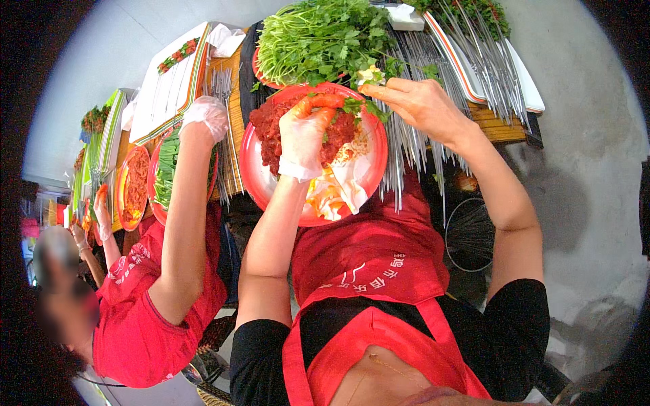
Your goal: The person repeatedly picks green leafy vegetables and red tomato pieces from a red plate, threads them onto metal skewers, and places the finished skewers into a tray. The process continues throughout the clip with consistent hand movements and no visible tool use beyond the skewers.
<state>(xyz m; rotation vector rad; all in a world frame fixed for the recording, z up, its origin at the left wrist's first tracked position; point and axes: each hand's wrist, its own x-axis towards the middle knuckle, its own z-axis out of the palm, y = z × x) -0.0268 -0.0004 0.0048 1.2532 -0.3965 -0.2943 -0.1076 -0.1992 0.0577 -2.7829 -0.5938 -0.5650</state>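
My left hand (304,134), in a clear glove stained orange, is over a red-rimmed plate (246,175). Its thumb and fingers are curled together on a cilantro sprig (355,106), whose leaves stick out at the fingertips. Dark red marinated meat (266,127) lies in the plate under and around this hand. My right hand (416,104) is bare, over the plate's upper right edge, fingers bent and tips stained orange. A crumpled pale yellow and white thing (371,76) is just beyond its fingertips; whether the fingers hold anything is unclear. Stained white sheeting (350,185) lies in the plate's near part.
Beyond the plate is a heap of cilantro (325,40). Metal skewers (406,152) overhang the table edge at right; more lie across a white tray (523,76). At left, a co-worker's gloved hand (205,119) is near a plate of cut greens (170,167) and a tray with a filled skewer (177,56).
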